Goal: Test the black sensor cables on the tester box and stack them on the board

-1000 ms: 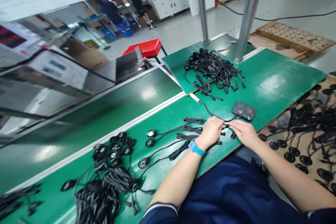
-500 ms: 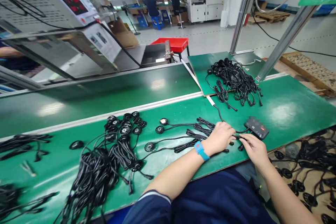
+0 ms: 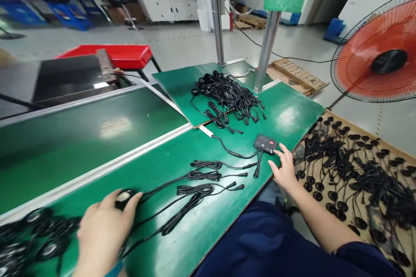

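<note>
My left hand (image 3: 107,225) has its thumb and fingers closed around a round black cable head (image 3: 125,198) with a light top. A black cable (image 3: 205,175) runs from that head toward the right in a folded bundle. Nearer to me lie more bundled cables (image 3: 191,194) with plug ends. My right hand (image 3: 284,169) has its fingers apart, the fingertips at the corner of a small black box (image 3: 265,144) with a red light. One lead joins the box to a white strip (image 3: 206,131); a short lead with a plug (image 3: 256,171) hangs from it.
A heap of black cables (image 3: 227,95) lies on a raised green board (image 3: 175,82). More round heads (image 3: 48,242) crowd the left, blurred. Many cables (image 3: 351,169) lie in a carton at right, beneath an orange fan (image 3: 373,47). Metal posts (image 3: 268,47) rise behind the bench.
The view has swung right. My left hand has left the plug ends and moved to the cable head at left. My right hand has let go of the cable and is at the box.
</note>
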